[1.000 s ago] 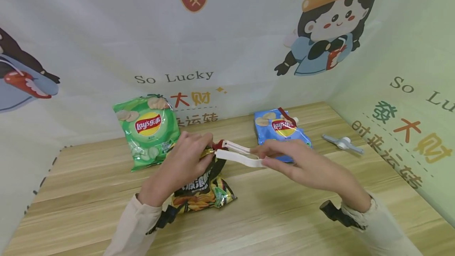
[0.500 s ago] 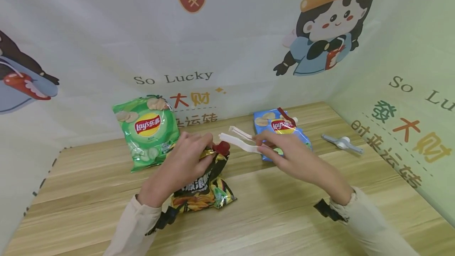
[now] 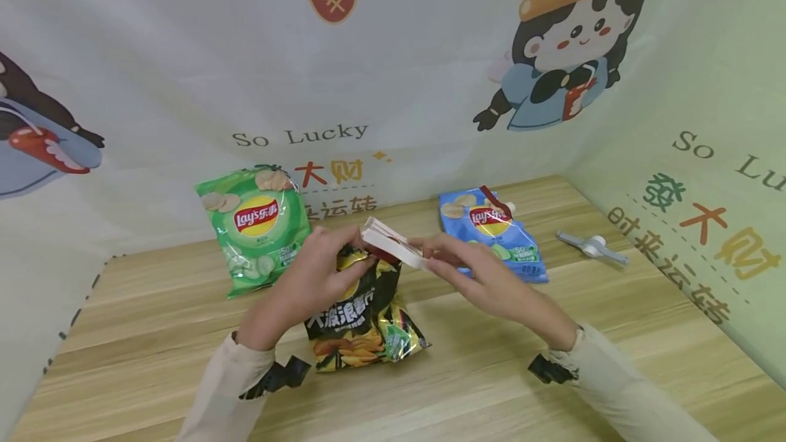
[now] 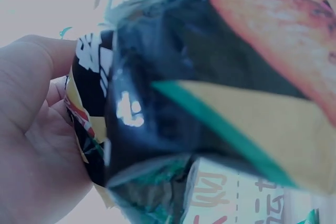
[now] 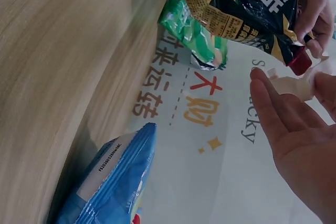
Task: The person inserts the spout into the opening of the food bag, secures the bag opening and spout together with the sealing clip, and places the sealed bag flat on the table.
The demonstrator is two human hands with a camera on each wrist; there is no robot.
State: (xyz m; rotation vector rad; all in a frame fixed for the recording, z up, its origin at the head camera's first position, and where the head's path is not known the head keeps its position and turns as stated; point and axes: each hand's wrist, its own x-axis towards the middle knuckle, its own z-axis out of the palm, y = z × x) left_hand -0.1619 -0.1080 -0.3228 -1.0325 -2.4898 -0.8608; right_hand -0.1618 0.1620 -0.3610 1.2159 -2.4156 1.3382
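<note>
My left hand (image 3: 310,282) pinches the gathered top of a black-and-gold chip bag (image 3: 353,333), which hangs tilted below it. In the left wrist view the thumb and fingers hold the bag's edge (image 4: 92,93). My right hand (image 3: 485,282) pinches the right end of a white bag clip (image 3: 396,244) between thumb and fingers. The clip's long arms lie at the bag's top, beside its red end. In the right wrist view the red end (image 5: 300,62) sits close to the white clip (image 5: 291,85); whether it lies between the arms I cannot tell.
A green chip bag (image 3: 258,227) leans on the back wall at left. At right lies a blue chip bag (image 3: 491,234) with a dark red strip clip (image 3: 496,202) across its corner. A grey clip with a white round cap (image 3: 594,247) rests on the wooden table (image 3: 479,374).
The right hand first drew the white clip away from the bag's red end, then brought it back left against the top. The black bag has shifted slightly right.
</note>
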